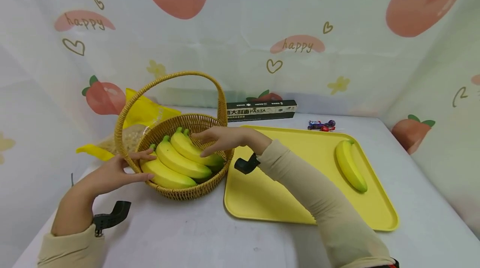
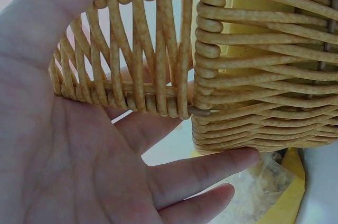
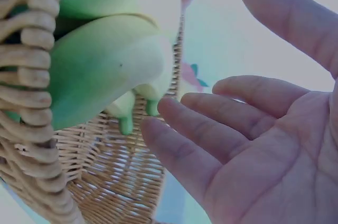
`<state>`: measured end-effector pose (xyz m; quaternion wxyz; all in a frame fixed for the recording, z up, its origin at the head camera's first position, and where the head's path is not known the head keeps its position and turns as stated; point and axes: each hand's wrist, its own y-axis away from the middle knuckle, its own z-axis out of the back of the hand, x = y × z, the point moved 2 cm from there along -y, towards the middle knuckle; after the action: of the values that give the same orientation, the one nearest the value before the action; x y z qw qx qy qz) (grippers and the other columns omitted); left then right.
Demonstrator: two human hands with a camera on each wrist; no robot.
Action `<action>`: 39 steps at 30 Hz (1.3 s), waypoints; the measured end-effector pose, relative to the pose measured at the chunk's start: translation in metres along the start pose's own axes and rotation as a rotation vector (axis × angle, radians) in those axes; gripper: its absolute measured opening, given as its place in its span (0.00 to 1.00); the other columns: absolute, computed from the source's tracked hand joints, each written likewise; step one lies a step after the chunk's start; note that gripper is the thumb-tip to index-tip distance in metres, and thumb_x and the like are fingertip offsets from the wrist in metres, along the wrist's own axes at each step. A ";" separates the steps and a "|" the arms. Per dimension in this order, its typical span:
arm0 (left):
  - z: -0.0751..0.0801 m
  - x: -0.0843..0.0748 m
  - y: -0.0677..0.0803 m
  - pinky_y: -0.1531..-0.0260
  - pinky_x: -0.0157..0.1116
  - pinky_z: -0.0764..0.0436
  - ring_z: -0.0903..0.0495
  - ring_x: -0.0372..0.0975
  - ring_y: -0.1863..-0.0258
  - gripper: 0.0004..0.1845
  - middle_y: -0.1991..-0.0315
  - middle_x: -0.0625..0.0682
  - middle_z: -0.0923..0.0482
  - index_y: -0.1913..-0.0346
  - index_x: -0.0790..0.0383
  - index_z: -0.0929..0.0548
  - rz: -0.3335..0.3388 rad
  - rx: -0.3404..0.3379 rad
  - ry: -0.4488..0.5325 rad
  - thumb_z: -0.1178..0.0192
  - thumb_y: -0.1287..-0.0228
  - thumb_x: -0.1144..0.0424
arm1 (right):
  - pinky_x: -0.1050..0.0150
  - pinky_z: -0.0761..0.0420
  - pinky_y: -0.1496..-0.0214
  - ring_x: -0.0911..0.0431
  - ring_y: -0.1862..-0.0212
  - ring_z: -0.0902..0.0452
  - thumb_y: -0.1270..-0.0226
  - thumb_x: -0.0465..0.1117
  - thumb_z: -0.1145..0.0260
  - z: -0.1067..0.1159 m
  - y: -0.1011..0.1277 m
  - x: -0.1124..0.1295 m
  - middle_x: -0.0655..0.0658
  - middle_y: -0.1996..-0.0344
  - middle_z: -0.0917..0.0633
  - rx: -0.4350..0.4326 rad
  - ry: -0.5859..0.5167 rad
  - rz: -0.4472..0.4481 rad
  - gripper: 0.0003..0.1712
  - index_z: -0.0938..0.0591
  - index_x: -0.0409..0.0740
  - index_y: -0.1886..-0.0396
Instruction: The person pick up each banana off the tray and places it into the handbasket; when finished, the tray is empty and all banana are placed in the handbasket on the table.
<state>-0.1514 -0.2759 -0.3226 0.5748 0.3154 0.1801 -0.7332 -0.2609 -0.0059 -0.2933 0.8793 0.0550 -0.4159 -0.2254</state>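
A wicker basket [image 1: 183,195] with a tall arched handle [image 1: 166,77] holds several yellow bananas [image 1: 181,161] with green tips. At its left side is my left hand [image 1: 108,176], the handle's base between thumb and fingers. In the left wrist view, the palm of the left hand [image 2: 95,166] lies against the woven handle [image 2: 142,49], and the fingers reach past it, mostly straight. Over the basket's right side hovers my right hand [image 1: 225,136]. The right wrist view shows the right hand [image 3: 253,139] with fingers spread and nothing held, beside a banana [image 3: 111,65].
Right of the basket lies a yellow tray [image 1: 270,201] bearing one banana [image 1: 350,166]. Behind stand a dark pasta box [image 1: 262,111] and some wrapped candies [image 1: 322,125]. A yellow-and-clear bag [image 1: 140,111] is behind the basket's left side. A printed cloth [image 1: 232,30] hangs at the back.
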 end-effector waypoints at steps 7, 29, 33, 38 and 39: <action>0.000 -0.001 0.001 0.50 0.59 0.30 0.34 0.59 0.40 0.29 0.31 0.58 0.40 0.39 0.55 0.25 -0.003 -0.006 -0.005 0.35 0.44 0.50 | 0.58 0.37 0.31 0.52 0.28 0.44 0.34 0.43 0.40 -0.005 0.026 -0.002 0.47 0.27 0.43 -0.068 -0.063 0.060 0.38 0.45 0.44 0.28; 0.000 0.001 0.000 0.51 0.59 0.31 0.35 0.58 0.40 0.29 0.30 0.58 0.41 0.39 0.53 0.26 0.034 -0.004 -0.010 0.36 0.44 0.49 | 0.55 0.38 0.30 0.48 0.30 0.40 0.34 0.44 0.39 -0.033 0.121 -0.043 0.43 0.29 0.40 -0.170 -0.167 0.062 0.39 0.44 0.40 0.28; 0.000 0.001 0.000 0.51 0.58 0.30 0.34 0.57 0.41 0.30 0.30 0.58 0.41 0.38 0.53 0.26 0.030 -0.007 -0.011 0.36 0.44 0.49 | 0.53 0.40 0.30 0.46 0.30 0.42 0.34 0.44 0.39 -0.043 0.140 -0.054 0.43 0.29 0.40 -0.193 -0.220 0.044 0.38 0.44 0.43 0.28; 0.000 0.001 0.000 0.51 0.58 0.30 0.34 0.57 0.41 0.30 0.30 0.58 0.41 0.38 0.53 0.26 0.034 -0.005 -0.015 0.36 0.44 0.49 | 0.49 0.40 0.31 0.44 0.30 0.41 0.33 0.42 0.40 -0.054 0.164 -0.069 0.38 0.30 0.40 -0.258 -0.269 0.025 0.37 0.44 0.45 0.28; 0.000 0.000 0.001 0.51 0.58 0.30 0.34 0.57 0.41 0.30 0.30 0.58 0.41 0.38 0.52 0.26 0.037 -0.004 -0.016 0.36 0.44 0.48 | 0.48 0.40 0.31 0.43 0.31 0.41 0.33 0.42 0.40 -0.055 0.169 -0.072 0.36 0.30 0.39 -0.279 -0.276 0.027 0.37 0.43 0.45 0.28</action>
<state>-0.1509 -0.2764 -0.3228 0.5902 0.3117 0.1714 -0.7246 -0.1997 0.1721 -0.3321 0.8159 -0.1043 -0.4981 -0.2744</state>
